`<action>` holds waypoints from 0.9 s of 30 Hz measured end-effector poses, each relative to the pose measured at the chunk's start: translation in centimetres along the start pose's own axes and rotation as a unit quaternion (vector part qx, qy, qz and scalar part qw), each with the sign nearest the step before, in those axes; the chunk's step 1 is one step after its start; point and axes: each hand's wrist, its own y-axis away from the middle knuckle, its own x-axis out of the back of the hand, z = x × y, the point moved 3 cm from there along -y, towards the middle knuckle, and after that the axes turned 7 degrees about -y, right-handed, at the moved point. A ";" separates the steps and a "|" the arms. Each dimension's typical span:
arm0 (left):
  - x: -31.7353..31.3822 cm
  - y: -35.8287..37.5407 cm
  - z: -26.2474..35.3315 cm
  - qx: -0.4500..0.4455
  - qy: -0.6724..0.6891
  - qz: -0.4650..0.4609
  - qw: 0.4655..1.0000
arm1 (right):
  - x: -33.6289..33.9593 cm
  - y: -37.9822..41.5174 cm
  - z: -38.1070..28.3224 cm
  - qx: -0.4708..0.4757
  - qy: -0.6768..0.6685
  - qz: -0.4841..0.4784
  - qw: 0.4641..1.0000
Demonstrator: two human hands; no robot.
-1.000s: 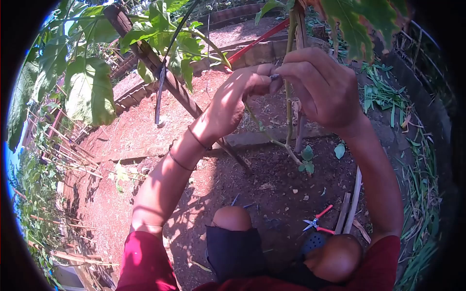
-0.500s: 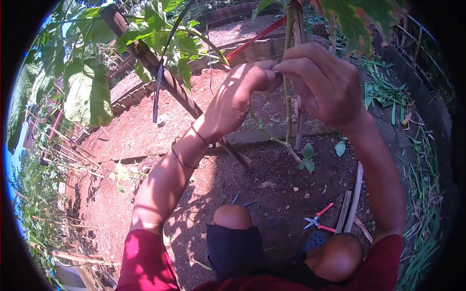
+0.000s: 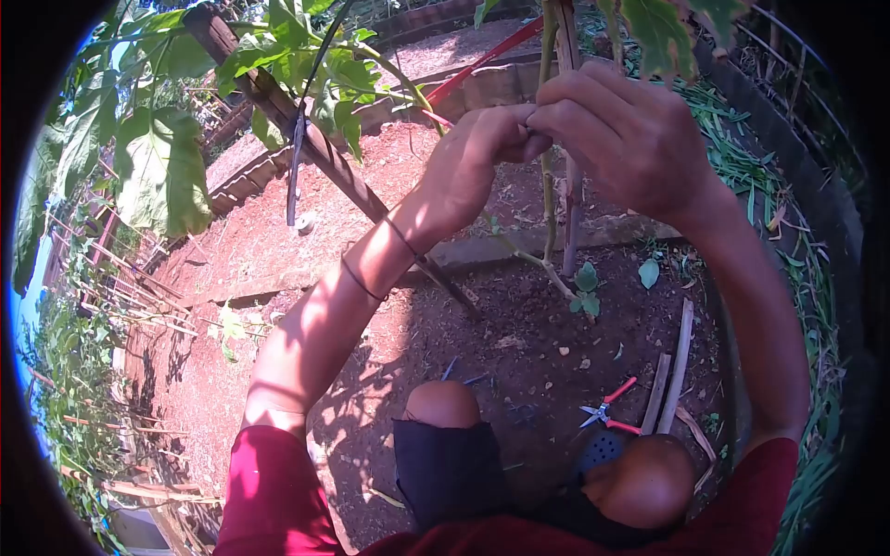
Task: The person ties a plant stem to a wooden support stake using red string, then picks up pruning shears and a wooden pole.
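Observation:
Both hands meet in front of a green plant stem (image 3: pixel 548 204) and an upright wooden stake (image 3: pixel 571 218). My left hand (image 3: pixel 482 157) is closed, its thumb and fingers pinched together beside the stem. Touching it at the fingertips, my right hand (image 3: pixel 626 139) is pinched too, with its fingers curled. Whatever lies between the fingertips is too small to make out. A red strip (image 3: pixel 482 63) runs from near the stake's top down to the left, towards a leafy branch (image 3: pixel 400 76).
A slanted wooden pole (image 3: pixel 324 157) with a dark strip (image 3: pixel 296 167) hanging by it stands at the left. Red-handled pruners (image 3: pixel 607 410) lie on the soil near my knees, beside wooden sticks (image 3: pixel 680 366). Large leaves (image 3: pixel 162 171) hang at upper left.
Both hands remain pinched together; the right hand and forearm have shifted slightly up and right. The left wrist sits a little further right.

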 end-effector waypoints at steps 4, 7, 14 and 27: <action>0.0 -0.5 1.8 -0.048 -0.132 -0.109 0.984 | 0.3 0.4 0.3 0.009 0.005 -0.005 1.000; 0.8 -1.2 2.7 -0.066 -0.167 -0.138 0.974 | 1.1 -0.1 0.0 0.019 -0.003 0.033 0.999; 2.1 -0.7 3.2 -0.346 -0.464 -0.121 0.806 | 1.1 -0.4 0.3 0.009 0.013 0.052 0.998; 1.5 -2.2 -0.2 -0.133 -0.199 -0.029 0.971 | 1.1 -0.5 1.8 -0.039 -0.021 0.051 0.998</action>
